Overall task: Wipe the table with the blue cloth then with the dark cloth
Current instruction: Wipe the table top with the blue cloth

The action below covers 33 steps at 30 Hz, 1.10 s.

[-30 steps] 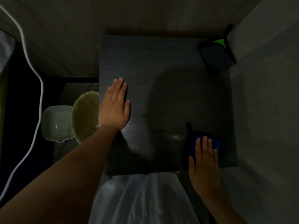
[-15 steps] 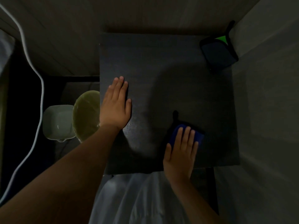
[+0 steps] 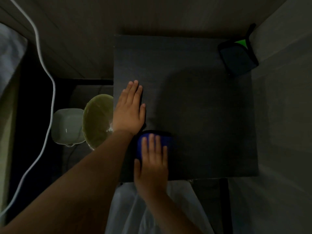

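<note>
Head view: the right hand (image 3: 152,164) lies flat on the blue cloth (image 3: 141,147), fingers straight and slightly spread, pressing it to the table (image 3: 194,98) near the front edge toward the left corner. The left hand (image 3: 129,112) rests palm-down at the left edge, fingers straight and together, holding nothing. The dark cloth (image 3: 237,60) lies at the far right corner; a yellowish bowl (image 3: 97,120) and a white container (image 3: 67,125) stand off the left edge.

The left grip (image 3: 129,110) lies flat, palm down, left of frame centre, fingers straight and together (thumb close alongside), its forearm entering from the lower left. The right grip (image 3: 152,164) lies flat just below it, fingers straight.
</note>
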Tool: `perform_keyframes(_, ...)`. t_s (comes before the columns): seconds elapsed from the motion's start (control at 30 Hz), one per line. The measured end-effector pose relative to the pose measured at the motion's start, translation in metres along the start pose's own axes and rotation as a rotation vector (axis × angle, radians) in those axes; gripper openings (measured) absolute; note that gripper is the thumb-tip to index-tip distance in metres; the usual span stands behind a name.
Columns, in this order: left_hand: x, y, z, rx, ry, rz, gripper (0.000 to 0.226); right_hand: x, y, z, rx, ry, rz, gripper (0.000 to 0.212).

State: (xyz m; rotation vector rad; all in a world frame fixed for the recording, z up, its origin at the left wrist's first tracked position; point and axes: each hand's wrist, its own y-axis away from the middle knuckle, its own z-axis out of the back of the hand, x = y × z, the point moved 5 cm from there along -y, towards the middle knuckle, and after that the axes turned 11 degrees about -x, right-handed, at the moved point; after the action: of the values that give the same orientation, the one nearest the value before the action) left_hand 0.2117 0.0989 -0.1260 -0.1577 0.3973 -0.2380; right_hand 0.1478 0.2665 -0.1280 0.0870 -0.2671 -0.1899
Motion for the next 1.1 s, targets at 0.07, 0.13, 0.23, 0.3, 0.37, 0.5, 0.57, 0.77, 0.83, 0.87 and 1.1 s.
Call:
perform_keyframes(0.07,0.001,-0.001,0.000,0.000,0.010,-0.005,0.055,0.016,0.003,-0.003,0.017,-0.013,0.021,0.066)
perform_keyframes(0.13,0.001,-0.001,-0.001,0.003,0.009,-0.001,0.055,0.013,0.002,-0.003,0.010,0.000,0.038,0.064)
perform_keyframes(0.23,0.001,0.000,-0.002,0.012,0.005,0.007,0.056,0.002,0.001,0.000,0.015,-0.004,0.147,0.061)
perform_keyframes(0.3,0.001,0.000,-0.002,0.014,0.008,0.006,0.056,-0.008,-0.002,0.000,0.023,0.019,0.191,0.061)
perform_keyframes(0.37,0.001,0.000,-0.001,0.014,0.010,0.008,0.056,-0.024,-0.009,0.003,0.027,0.055,0.169,0.063)
perform_keyframes(0.5,0.000,0.000,0.001,0.006,0.024,0.009,0.055,-0.076,-0.033,0.019,-0.002,0.179,0.092,0.065)
perform_keyframes(0.57,-0.001,0.000,0.002,0.000,0.033,0.002,0.054,-0.103,-0.043,0.029,-0.029,0.193,0.050,0.065)
perform_keyframes(0.77,-0.001,0.000,0.001,0.005,0.053,0.005,0.055,-0.169,-0.066,0.048,-0.075,0.248,-0.081,0.064)
perform_keyframes(0.83,-0.001,0.001,0.001,0.012,0.048,0.003,0.055,-0.189,-0.071,0.055,-0.095,0.242,-0.129,0.064)
perform_keyframes(0.87,-0.001,0.001,0.001,0.012,0.045,0.003,0.055,-0.200,-0.074,0.059,-0.110,0.236,-0.168,0.064)
perform_keyframes(1.1,-0.001,0.001,0.000,0.007,0.036,0.002,0.055,-0.240,-0.089,0.074,-0.154,0.180,-0.353,0.067)
